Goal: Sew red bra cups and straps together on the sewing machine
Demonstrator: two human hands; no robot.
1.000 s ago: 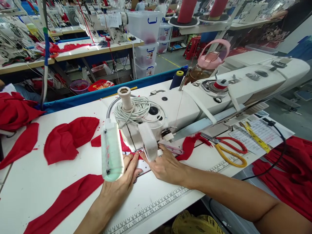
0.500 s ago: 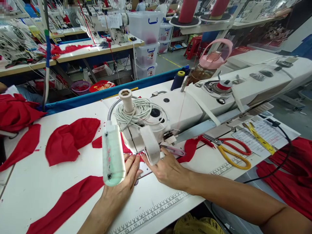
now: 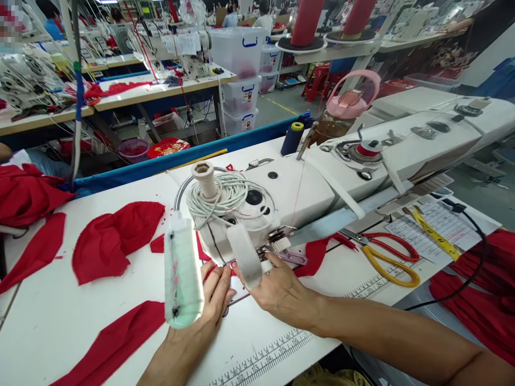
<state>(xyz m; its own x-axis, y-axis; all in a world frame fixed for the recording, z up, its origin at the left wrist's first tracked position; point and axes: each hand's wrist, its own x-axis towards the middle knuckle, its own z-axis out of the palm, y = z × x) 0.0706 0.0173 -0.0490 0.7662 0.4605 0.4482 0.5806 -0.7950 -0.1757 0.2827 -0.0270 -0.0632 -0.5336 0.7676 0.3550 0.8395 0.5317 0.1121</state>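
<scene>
Both hands stay flat, fingers spread, on the red fabric piece [image 3: 225, 266] under the sewing machine head [image 3: 241, 214], the left hand [image 3: 211, 300] unmoved, the right hand [image 3: 277, 289] edged slightly nearer the needle.

we are seeing the white tabletop [image 3: 60, 321] carrying red fabric pieces [image 3: 115, 238], a sewing machine [image 3: 322, 171], scissors [image 3: 386, 254] and a paper sheet [image 3: 434, 225].

Rows of wooden worktables [image 3: 161, 88], stacked plastic bins [image 3: 240, 69], grey floor [image 3: 281, 104].
</scene>
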